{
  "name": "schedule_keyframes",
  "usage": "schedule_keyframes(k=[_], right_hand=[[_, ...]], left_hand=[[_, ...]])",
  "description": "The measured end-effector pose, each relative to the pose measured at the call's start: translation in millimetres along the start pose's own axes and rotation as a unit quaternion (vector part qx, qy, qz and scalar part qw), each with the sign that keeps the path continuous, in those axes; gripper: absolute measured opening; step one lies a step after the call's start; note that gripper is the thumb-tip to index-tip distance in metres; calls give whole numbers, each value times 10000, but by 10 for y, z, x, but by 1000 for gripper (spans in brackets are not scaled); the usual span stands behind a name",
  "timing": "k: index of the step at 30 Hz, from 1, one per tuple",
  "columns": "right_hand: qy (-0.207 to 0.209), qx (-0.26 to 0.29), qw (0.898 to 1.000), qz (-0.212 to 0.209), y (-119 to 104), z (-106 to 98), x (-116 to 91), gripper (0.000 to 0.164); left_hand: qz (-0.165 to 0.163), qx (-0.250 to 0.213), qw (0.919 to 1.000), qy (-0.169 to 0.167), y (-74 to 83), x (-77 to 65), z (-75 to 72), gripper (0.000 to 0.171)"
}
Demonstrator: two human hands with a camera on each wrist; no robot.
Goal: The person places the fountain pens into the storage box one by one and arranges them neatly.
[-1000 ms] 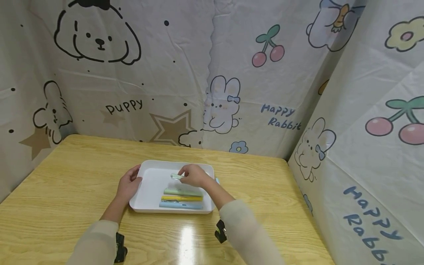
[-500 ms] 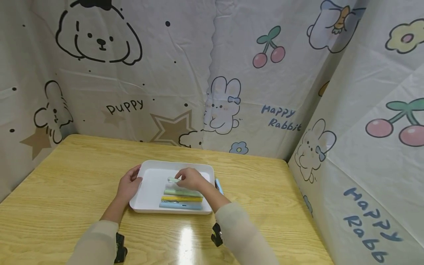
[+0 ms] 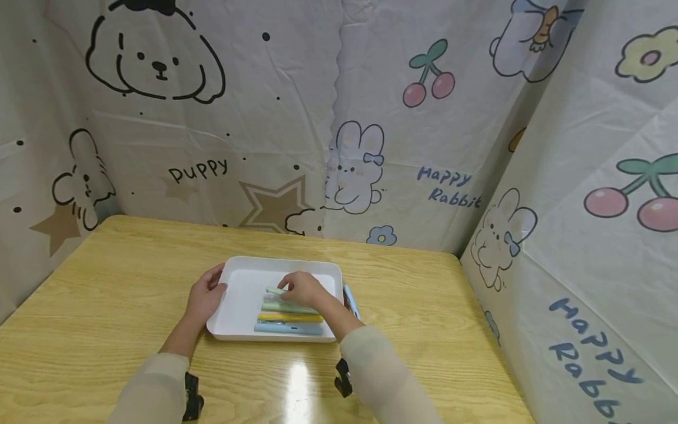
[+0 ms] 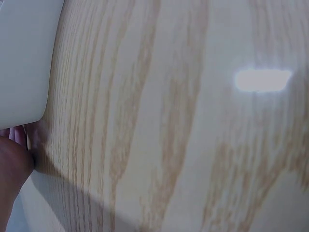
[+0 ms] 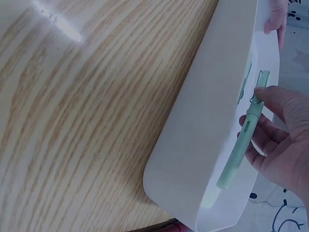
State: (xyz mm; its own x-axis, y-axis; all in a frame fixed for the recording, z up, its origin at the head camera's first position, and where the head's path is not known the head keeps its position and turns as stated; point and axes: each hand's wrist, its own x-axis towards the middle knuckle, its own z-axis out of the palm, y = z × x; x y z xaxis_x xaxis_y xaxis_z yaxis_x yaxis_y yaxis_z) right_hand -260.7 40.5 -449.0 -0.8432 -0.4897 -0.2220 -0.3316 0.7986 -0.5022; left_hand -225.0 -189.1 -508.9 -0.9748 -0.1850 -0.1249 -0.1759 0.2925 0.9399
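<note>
A white tray (image 3: pixel 238 300) lies on the table, with my left hand (image 3: pixel 205 299) holding its left end, thumb at the rim. Over the tray, my right hand (image 3: pixel 303 288) pinches a light green fountain pen (image 5: pixel 241 140) between thumb and fingers; its metal clip shows in the right wrist view. Just in front of that hand, a green pen (image 3: pixel 281 307), a yellow pen (image 3: pixel 286 318) and a light blue pen (image 3: pixel 288 328) lie side by side in the tray. In the left wrist view, only part of the left hand (image 4: pixel 14 159) shows beneath the tray's corner.
Against the tray's right side, a light blue pen (image 3: pixel 351 300) lies on the wooden table (image 3: pixel 413 330), beside something dark red (image 5: pixel 171 226) partly hidden by the tray. Printed cloth (image 3: pixel 275 129) hangs behind the table and along its right side.
My right hand has moved slightly left and toward me with the green pen, down close to the row of pens. The left hand keeps its hold on the tray.
</note>
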Motion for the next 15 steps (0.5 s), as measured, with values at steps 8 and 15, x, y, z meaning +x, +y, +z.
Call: schedule_keyframes(k=[8,15], right_hand=[[65,-56,9999,94,45,63,25,22],[166,-99,9998,75,80,116,42,22]], left_hand=[[15,-14,10000,4,-4,9,4,52],[7,-47,10000,0,-15,9,6,52]])
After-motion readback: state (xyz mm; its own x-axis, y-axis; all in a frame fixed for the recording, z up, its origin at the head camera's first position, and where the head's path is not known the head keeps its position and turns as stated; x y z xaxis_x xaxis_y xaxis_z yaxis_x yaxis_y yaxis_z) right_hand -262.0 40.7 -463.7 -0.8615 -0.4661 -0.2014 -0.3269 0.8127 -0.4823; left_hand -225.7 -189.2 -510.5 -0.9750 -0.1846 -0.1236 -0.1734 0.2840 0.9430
